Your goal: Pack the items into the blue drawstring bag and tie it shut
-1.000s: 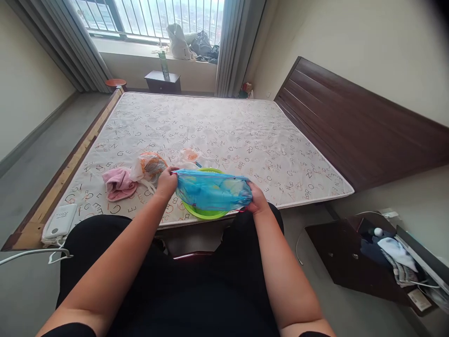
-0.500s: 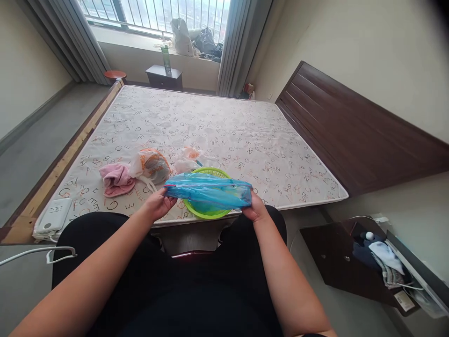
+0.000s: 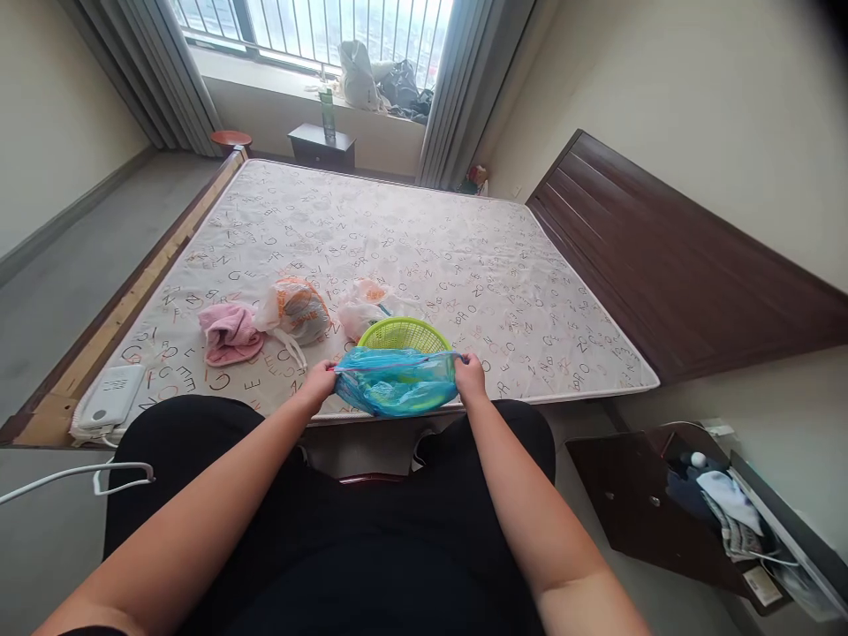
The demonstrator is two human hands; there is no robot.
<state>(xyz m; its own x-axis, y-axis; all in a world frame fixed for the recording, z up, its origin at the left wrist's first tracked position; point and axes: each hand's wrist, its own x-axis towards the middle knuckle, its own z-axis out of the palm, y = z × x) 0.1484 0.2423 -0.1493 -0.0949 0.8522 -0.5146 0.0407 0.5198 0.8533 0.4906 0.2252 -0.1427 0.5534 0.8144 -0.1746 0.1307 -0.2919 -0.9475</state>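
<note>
A blue plastic bag (image 3: pixel 396 385) hangs in front of me, its top edge held between my left hand (image 3: pixel 319 382) and my right hand (image 3: pixel 470 375). Each hand pinches one end of that edge. Just behind the bag, a lime-green plastic basket (image 3: pixel 404 335) sits on the lettered mattress (image 3: pixel 424 238), its lower part hidden by the bag. Left of the basket lie a white plastic bag (image 3: pixel 361 311), an orange-printed plastic bag (image 3: pixel 294 311) and a pink towel (image 3: pixel 231 334).
A white plug-in device (image 3: pixel 111 397) rests on the mattress's near left corner, beside the bare wooden bed frame (image 3: pixel 125 318). A dark headboard (image 3: pixel 682 256) lies along the right. Clothes lie on a dark board (image 3: pixel 642 503) at lower right. A white cable (image 3: pixel 72 477) hangs at left.
My hands have moved closer together, so the bag is narrower and hangs looser. It has dropped toward me, showing more of the green basket. The view has tilted slightly.
</note>
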